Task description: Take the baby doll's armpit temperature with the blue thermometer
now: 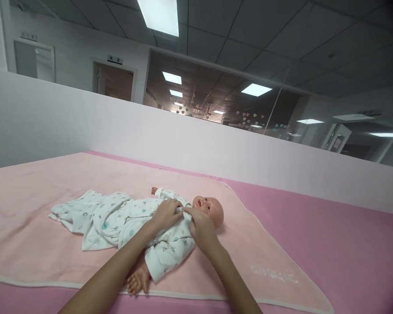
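Observation:
A baby doll lies on its back on a peach blanket, head to the right. It wears a white patterned romper. My left hand rests on the doll's chest, fingers curled into the romper fabric near the collar. My right hand pinches the romper's neckline just below the doll's chin. The two hands nearly touch. One bare doll hand sticks out of a sleeve near the blanket's front edge.
The blanket lies on a pink padded surface. A low white partition wall runs along the far side. Beyond it are glass panels, doors and ceiling lights.

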A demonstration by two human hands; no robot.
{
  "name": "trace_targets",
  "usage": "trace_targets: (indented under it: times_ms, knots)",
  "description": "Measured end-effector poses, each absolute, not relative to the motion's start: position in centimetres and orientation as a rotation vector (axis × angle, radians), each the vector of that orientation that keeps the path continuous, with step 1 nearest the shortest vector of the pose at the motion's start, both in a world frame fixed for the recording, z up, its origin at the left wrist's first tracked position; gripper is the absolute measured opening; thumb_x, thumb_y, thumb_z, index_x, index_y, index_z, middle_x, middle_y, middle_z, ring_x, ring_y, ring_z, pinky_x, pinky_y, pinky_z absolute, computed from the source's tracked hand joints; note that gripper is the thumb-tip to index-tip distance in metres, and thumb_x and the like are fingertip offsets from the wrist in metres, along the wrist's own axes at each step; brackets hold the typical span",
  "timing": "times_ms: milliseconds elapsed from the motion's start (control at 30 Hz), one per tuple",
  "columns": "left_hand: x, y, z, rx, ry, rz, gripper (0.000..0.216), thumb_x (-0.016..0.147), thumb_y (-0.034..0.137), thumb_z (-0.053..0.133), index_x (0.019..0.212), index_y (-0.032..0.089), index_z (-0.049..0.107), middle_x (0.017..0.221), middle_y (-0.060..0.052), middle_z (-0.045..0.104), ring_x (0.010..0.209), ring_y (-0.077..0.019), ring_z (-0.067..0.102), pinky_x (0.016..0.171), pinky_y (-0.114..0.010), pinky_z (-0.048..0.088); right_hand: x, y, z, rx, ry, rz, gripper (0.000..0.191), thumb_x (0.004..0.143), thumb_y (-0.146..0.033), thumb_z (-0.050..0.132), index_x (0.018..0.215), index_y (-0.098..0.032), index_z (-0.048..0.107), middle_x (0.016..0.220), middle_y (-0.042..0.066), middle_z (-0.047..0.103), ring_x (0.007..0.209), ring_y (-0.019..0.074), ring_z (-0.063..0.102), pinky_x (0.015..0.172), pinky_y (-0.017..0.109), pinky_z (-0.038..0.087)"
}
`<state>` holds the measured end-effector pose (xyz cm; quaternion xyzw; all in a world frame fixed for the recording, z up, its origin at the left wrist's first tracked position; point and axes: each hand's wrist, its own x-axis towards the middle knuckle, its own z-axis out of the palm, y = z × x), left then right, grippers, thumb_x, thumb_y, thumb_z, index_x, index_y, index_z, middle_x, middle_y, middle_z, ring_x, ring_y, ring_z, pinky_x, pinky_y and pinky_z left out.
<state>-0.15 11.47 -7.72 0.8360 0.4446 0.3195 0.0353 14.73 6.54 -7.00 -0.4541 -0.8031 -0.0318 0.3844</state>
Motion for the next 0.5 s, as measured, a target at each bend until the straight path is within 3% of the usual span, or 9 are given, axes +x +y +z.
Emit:
trace_targets:
  times_ms: [167,500]
  knots:
    - [-0.1,11.6,-7.8,2.624,1.401,0.970,0.021,0.075,0.024,0.040,0.083,0.015,0.057,0.083,-0.009,0.060,0.077,-0.0217,0.052,0.066,-0.031,0.037,11.1,9.8,-8.5,-1.090,-1.811,0.019,0.040,0.065,-0.002,0.032,0.091,-0.017,0.059,0.089,0.006,0.061,0.084,0.0170,0.053,0.078,0.030,0.042]
    - [-0.5,11.7,-8.0,2.625,1.297,0.968,0.018,0.077,0.019,0.036,0.075,0.017,0.053,0.077,-0.005,0.056,0.075,-0.0177,0.050,0.067,-0.028,0.038,11.2,9.6,-10.4,-1.004,-1.610,0.023,0.033,0.067,-0.001,0.032,0.080,-0.018,0.057,0.085,0.005,0.059,0.085,0.0167,0.052,0.079,0.029,0.041]
